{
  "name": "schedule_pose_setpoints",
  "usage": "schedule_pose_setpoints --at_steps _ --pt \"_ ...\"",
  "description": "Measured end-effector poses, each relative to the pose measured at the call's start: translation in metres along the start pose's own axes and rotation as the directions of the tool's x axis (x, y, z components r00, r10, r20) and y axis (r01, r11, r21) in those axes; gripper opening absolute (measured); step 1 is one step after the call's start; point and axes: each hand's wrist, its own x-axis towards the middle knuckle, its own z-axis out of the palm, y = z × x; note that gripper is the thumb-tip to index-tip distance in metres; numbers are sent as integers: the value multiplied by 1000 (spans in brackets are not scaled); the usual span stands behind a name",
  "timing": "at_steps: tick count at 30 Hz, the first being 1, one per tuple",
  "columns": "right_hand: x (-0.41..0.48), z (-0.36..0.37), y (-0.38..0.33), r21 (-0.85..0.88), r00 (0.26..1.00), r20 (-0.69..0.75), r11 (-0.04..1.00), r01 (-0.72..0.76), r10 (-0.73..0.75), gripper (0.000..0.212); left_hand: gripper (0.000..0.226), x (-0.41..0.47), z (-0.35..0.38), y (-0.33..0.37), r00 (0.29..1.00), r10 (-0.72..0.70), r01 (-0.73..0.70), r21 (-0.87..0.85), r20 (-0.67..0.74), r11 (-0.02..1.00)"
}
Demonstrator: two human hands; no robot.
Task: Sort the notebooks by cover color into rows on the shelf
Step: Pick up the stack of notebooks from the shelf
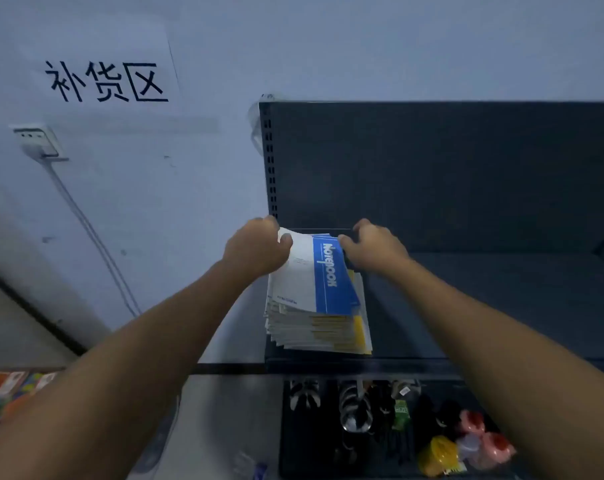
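while both arms reach to the dark shelf (484,299) in the head view, the left hand (257,249) curls its fingers round the far left edge of the blue notebook (331,275), thumb on its white part; right hand (375,249) pinches the far right corner, thumb on the cover; that notebook lies tilted atop the stack of notebooks (319,329) at the shelf's left end, yellow covers showing beneath; paper sign (106,81) and socket (39,142) on the wall (328,46) at left.
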Motion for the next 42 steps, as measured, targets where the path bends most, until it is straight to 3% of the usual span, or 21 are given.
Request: schedule_pose_setpoints --at_steps 5,11,18,25,33,37,42 --pt "20 25 13 81 989 112 991 -104 95 37 46 12 26 -5 980 -192 189 61 48 980" --pt "38 39 13 228 952 299 964 -140 67 36 38 23 38 -1 952 -304 303 24 46 953" --pt "27 43 7 158 966 235 977 -145 105 50 23 23 43 11 942 -331 321 130 60 938" --pt "6 41 -9 49 992 108 996 -68 63 58 28 23 34 13 911 -393 388 68 126 919" --pt "-4 39 -9 48 986 146 995 -90 82 51 29 15 29 17 958 -279 266 156 67 951" --pt "0 36 -6 91 958 229 977 -195 170 53 29 15 29 23 970 -227 205 224 81 953" --pt "4 33 0 115 926 292 952 -283 240 58 31 19 31 23 959 -253 227 192 125 955"
